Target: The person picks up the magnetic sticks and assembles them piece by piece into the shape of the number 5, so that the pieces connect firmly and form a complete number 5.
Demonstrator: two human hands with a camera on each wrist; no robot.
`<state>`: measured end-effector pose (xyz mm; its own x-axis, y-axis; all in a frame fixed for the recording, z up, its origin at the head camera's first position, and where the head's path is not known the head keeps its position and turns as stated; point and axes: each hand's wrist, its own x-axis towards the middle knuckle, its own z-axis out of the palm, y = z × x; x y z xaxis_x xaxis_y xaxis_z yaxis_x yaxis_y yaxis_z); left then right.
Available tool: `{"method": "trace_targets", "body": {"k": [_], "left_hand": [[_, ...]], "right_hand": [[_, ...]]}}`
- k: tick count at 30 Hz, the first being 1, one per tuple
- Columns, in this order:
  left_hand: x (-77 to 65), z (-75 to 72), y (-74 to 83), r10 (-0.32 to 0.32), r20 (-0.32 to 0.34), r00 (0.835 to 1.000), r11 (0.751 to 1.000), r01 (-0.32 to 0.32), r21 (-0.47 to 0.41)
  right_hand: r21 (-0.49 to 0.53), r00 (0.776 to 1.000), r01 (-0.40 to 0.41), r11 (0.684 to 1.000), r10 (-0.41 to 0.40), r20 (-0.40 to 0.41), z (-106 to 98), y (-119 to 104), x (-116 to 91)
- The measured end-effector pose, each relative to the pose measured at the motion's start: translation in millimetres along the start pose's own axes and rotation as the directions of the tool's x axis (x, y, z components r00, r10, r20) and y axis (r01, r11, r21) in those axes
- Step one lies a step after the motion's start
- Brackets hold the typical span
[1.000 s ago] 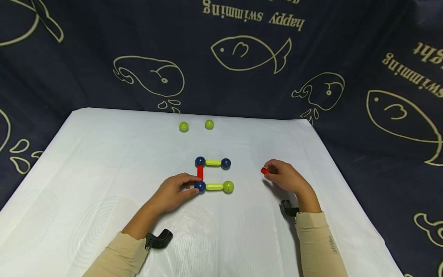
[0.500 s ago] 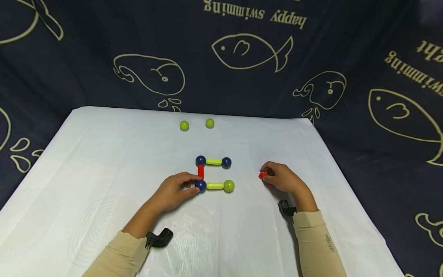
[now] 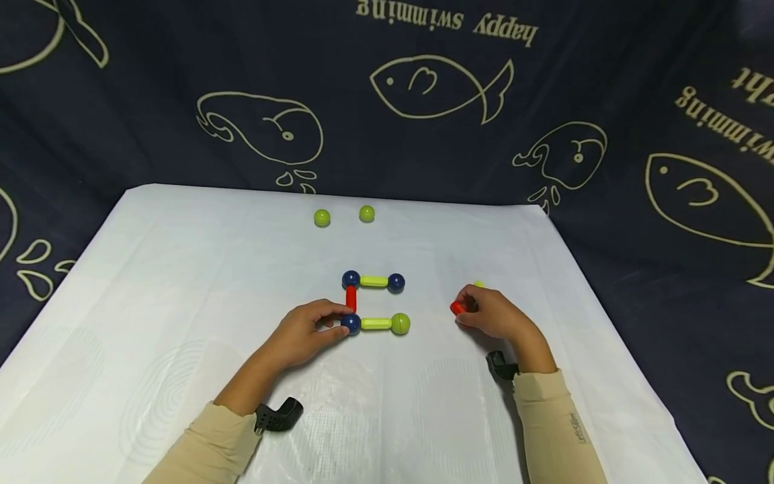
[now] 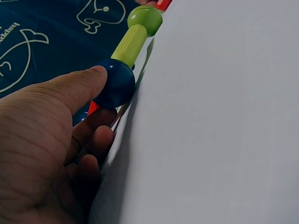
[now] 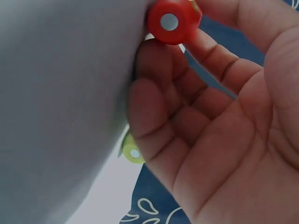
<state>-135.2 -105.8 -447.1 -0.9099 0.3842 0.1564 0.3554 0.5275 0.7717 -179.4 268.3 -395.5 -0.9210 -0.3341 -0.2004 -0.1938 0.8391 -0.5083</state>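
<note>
On the white table, short rods and balls of a magnetic building set form a C shape. My left hand [image 3: 304, 335] pinches the dark blue ball [image 3: 351, 324] at its near left corner, thumb and fingertips round it, also seen in the left wrist view. A red rod [image 3: 351, 298] runs from there to another blue ball [image 3: 351, 279]. Two yellow-green rods point right, the near one [image 3: 376, 324] ending in a green ball [image 3: 400, 323]. Right of the shape, my right hand [image 3: 497, 314] holds a red magnetic rod [image 5: 174, 21] with a silver end, between thumb and fingers.
Two loose green balls, one left [image 3: 322, 218] and one right [image 3: 367, 214], lie near the table's far edge. A yellow-green rod [image 5: 134, 151] shows behind my right hand, mostly hidden. A dark blue cloth [image 3: 435, 161] with fish drawings hangs behind the table [image 3: 181, 269].
My right hand has shifted slightly toward me, turning the red rod in its fingers. A yellow-green tip now shows beyond that hand. My left hand stays at the blue ball.
</note>
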Motion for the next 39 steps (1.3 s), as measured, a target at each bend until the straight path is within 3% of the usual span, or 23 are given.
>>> {"method": "trace_targets", "body": {"k": [4, 7, 12, 21, 24, 31, 39], "left_hand": [[0.3, 0.2, 0.8, -0.002, 0.003, 1.000, 1.000, 0.002, 0.002], [0.1, 0.5, 0.3, -0.002, 0.001, 1.000, 1.000, 0.002, 0.006], [-0.3, 0.3, -0.2, -0.003, -0.002, 1.000, 1.000, 0.003, 0.009], [0.2, 1.0, 0.2, -0.002, -0.005, 1.000, 1.000, 0.003, 0.001], [0.4, 1.2, 0.3, 0.000, -0.006, 1.000, 1.000, 0.000, -0.004], [0.6, 1.2, -0.1, 0.003, -0.004, 1.000, 1.000, -0.003, -0.007], [0.3, 0.3, 0.2, 0.000, -0.006, 1.000, 1.000, 0.000, -0.007]], "right_hand": [[0.040, 1.000, 0.015, 0.999, -0.016, 0.016, 2.3, -0.5, -3.7], [0.165, 0.998, 0.045, 0.985, -0.050, 0.028, 4.7, -1.1, -6.2], [0.391, 0.995, 0.058, 0.919, -0.083, 0.048, 8.5, -4.5, -8.1], [0.581, 0.998, -0.002, 0.814, -0.032, 0.048, 22.1, -21.1, -6.9], [0.612, 0.997, -0.024, 0.791, -0.024, 0.071, 29.1, -27.6, -8.1], [0.611, 0.991, -0.021, 0.792, -0.065, 0.118, 42.6, -40.1, -11.7], [0.639, 0.977, -0.025, 0.769, -0.116, 0.177, 53.3, -54.3, -13.8]]}}
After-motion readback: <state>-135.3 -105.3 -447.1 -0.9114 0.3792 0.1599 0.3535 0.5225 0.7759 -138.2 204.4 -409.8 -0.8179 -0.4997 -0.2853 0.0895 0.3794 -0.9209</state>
